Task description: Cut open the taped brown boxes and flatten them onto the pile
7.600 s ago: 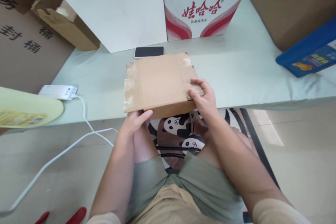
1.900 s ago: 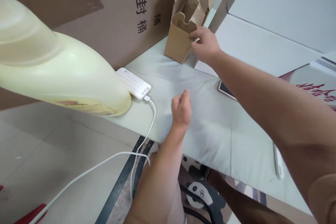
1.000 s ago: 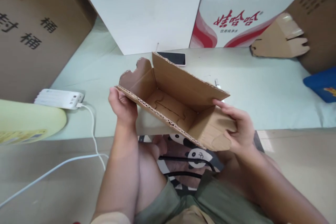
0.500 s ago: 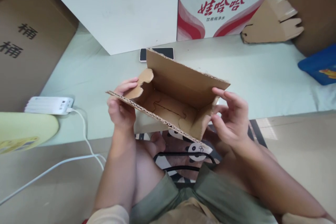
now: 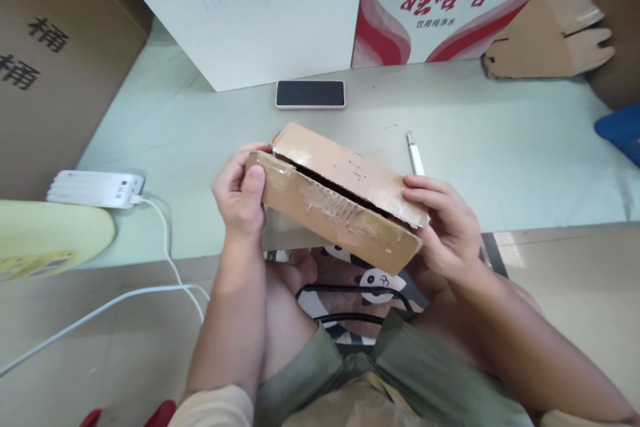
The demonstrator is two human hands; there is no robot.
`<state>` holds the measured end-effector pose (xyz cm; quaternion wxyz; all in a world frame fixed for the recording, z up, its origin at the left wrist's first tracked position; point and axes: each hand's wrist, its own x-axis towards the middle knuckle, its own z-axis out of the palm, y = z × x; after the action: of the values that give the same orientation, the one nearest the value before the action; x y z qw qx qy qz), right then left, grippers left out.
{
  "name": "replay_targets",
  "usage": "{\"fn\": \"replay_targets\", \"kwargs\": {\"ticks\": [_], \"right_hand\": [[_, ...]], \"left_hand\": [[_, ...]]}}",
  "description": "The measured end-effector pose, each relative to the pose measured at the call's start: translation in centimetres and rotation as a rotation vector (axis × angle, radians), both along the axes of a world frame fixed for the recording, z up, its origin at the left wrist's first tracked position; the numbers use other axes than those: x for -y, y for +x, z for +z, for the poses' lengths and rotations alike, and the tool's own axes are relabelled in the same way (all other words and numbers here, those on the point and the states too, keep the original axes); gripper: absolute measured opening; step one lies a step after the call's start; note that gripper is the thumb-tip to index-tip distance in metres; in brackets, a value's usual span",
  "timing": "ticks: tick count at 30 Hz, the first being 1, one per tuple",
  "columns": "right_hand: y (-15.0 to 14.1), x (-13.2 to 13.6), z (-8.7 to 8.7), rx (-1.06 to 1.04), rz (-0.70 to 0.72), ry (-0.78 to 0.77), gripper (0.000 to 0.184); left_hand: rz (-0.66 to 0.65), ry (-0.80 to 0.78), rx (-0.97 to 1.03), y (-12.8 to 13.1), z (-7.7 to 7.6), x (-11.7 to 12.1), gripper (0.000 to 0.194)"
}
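Observation:
A small brown cardboard box (image 5: 340, 203) with worn tape on its flaps is held above the near edge of the table (image 5: 210, 140). Its two long top flaps are folded down, with a dark slit between them. My left hand (image 5: 240, 197) grips the box's left end, thumb pressed on the front flap. My right hand (image 5: 447, 227) holds the right end, fingers laid over the top flap.
A phone (image 5: 310, 94) lies face up behind the box, a white pen-like tool (image 5: 414, 155) to its right. White cartons (image 5: 250, 7), a red-printed carton (image 5: 440, 3), another small cardboard box (image 5: 550, 33) and a blue object (image 5: 620, 133) stand behind. A power bank (image 5: 95, 188) with cable lies left.
The small box was open with its flaps up; both long flaps are now folded shut. My hands stay on its two ends.

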<state>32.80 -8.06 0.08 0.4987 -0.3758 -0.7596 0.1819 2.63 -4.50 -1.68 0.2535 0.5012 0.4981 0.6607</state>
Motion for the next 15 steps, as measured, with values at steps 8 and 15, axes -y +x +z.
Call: {"fn": "replay_targets", "kwargs": {"ticks": [8,15], "right_hand": [[0.3,-0.3,-0.3,-0.044,0.077,-0.001,0.033],[0.0,-0.2,-0.2,-0.017,0.013,-0.007,0.029]], "left_hand": [[-0.058,0.168,-0.153,-0.3,0.4,-0.4,0.028],[-0.08,0.118,-0.189,-0.8,0.5,-0.5,0.023]]}}
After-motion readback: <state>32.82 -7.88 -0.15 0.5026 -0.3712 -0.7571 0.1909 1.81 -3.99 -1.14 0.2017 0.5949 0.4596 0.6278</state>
